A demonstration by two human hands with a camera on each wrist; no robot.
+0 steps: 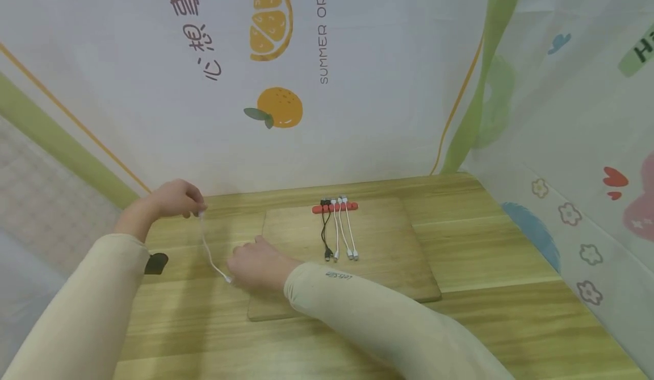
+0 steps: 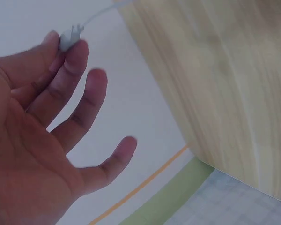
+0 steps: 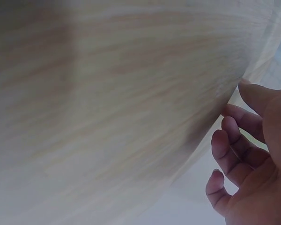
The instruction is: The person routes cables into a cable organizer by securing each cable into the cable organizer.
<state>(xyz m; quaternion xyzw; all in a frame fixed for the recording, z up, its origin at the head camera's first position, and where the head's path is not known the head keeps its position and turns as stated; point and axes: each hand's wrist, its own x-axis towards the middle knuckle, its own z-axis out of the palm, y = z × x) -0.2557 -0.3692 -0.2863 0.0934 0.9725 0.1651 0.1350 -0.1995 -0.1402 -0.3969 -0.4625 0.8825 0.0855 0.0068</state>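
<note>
My left hand (image 1: pixel 179 198), at the table's far left, pinches one end of a short white charging cable (image 1: pixel 206 247) between thumb and fingertips. In the left wrist view its pale plug (image 2: pixel 70 40) sits between the fingertips, the other fingers spread apart. The cable hangs down toward the lower right, its other plug (image 1: pixel 228 280) near the fingers of my right hand (image 1: pixel 260 263). That hand is low over the left part of a wooden board (image 1: pixel 388 255). In the right wrist view its fingers are loosely bent, thumb and forefinger apart with nothing visible between them.
On the board's far side lies a red cable holder (image 1: pixel 317 209) with black cables (image 1: pixel 323 233) and several white cables (image 1: pixel 343 229) side by side. A small dark object (image 1: pixel 156 263) shows beside the left sleeve. Printed curtains (image 1: pixel 368 113) rise behind the wooden table (image 1: pixel 490 255).
</note>
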